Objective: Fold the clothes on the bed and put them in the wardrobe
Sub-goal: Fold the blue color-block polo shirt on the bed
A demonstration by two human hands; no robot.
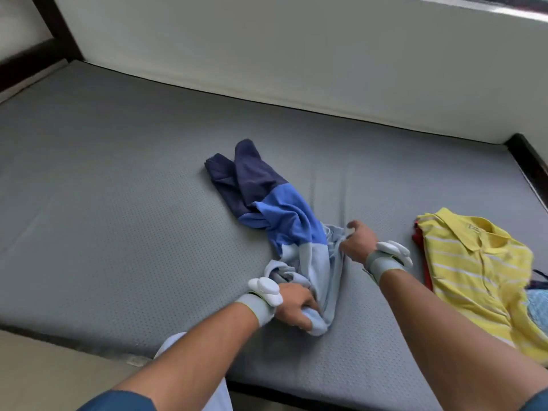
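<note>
A crumpled shirt in navy, mid-blue and pale blue bands lies stretched across the middle of the grey mattress. My left hand grips a bunch of its pale blue end near the front edge of the bed. My right hand pinches the pale blue cloth a little farther back and to the right. Both wrists carry grey bands with white devices. No wardrobe shows in this view.
A yellow polo shirt with white stripes lies at the right on top of a red garment, with a patterned blue cloth at the far right edge. A white wall backs the bed; dark wooden frame borders it.
</note>
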